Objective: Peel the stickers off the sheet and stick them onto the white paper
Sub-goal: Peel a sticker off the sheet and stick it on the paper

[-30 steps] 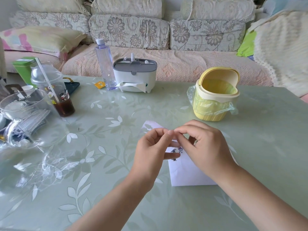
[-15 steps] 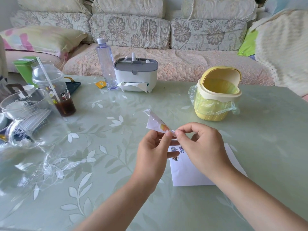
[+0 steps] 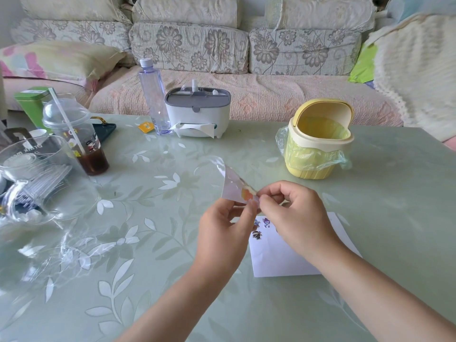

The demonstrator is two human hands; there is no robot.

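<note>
My left hand (image 3: 223,230) pinches the near corner of a small glossy sticker sheet (image 3: 233,187), held up above the table and angled up to the left. An orange sticker (image 3: 246,193) shows on it close to my fingers. My right hand (image 3: 293,218) pinches at the same edge of the sheet, fingertip to fingertip with the left. Below the hands lies the white paper (image 3: 283,257), flat on the table, with three small stickers (image 3: 261,227) near its upper left corner. My right wrist covers part of the paper.
A yellow mini bin (image 3: 318,141) with a plastic liner stands behind the paper. A tissue box (image 3: 197,114) and a clear bottle (image 3: 153,95) sit at the back. At the left are a lidded drink cup (image 3: 76,134), glass jugs (image 3: 37,176) and crinkled clear plastic (image 3: 49,248).
The sticker sheet has been lifted clear of the white paper and now sticks up to the left of my fingers. Both hands rose slightly, uncovering more of the paper.
</note>
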